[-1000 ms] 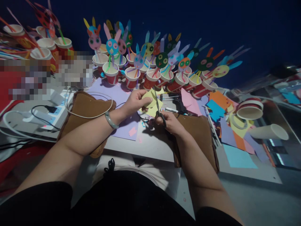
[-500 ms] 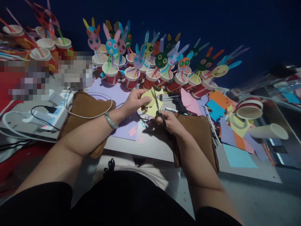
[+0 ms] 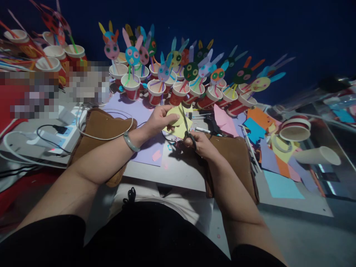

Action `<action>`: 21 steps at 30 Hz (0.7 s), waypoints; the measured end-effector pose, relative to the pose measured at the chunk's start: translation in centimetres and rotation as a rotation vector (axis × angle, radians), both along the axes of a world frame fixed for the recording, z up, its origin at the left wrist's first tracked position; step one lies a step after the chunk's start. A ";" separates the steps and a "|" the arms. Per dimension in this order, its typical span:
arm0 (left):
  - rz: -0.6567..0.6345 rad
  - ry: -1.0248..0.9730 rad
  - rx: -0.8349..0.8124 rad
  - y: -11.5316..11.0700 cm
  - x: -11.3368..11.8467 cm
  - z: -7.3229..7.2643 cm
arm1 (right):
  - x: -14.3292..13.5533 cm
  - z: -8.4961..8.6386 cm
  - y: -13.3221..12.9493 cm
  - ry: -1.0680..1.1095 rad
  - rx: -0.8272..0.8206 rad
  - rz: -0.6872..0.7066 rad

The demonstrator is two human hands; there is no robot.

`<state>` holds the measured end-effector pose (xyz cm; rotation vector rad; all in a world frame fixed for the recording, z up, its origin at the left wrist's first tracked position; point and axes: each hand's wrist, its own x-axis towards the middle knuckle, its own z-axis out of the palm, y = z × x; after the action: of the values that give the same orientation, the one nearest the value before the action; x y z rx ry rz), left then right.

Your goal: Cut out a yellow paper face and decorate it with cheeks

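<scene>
Yellow paper (image 3: 179, 129) is pinched between the thumb and fingers of my left hand (image 3: 161, 119), above the table's middle. My right hand (image 3: 200, 142) grips a pair of scissors (image 3: 187, 120) by the dark handles. The blades point up and away from me and lie across the right part of the yellow paper. Beneath my left wrist lies a sheet of purple paper (image 3: 144, 155) with a small pink scrap (image 3: 156, 155) on it. A white marker (image 3: 202, 129) rests just beyond my right hand.
Several red paper cups (image 3: 156, 97) with paper rabbit heads stand along the back. Brown pads (image 3: 100, 126) lie under both forearms. At left are a power strip (image 3: 65, 135) and white cables. Coloured paper (image 3: 282, 184), a tape roll (image 3: 280, 142) and cups (image 3: 294, 131) lie at right.
Both hands stay almost in place. The scissors and the yellow paper have shifted only very slightly against each other.
</scene>
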<state>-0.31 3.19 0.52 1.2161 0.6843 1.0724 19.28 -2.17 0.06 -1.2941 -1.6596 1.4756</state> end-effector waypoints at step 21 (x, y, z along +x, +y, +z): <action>0.022 0.015 0.002 -0.1 -0.1 0.7 | 0.2 -0.1 0.0 -0.014 0.009 -0.015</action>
<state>-0.42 3.04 1.20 1.2221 0.7096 1.0838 19.43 -2.18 -0.09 -1.3127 -1.6597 1.4520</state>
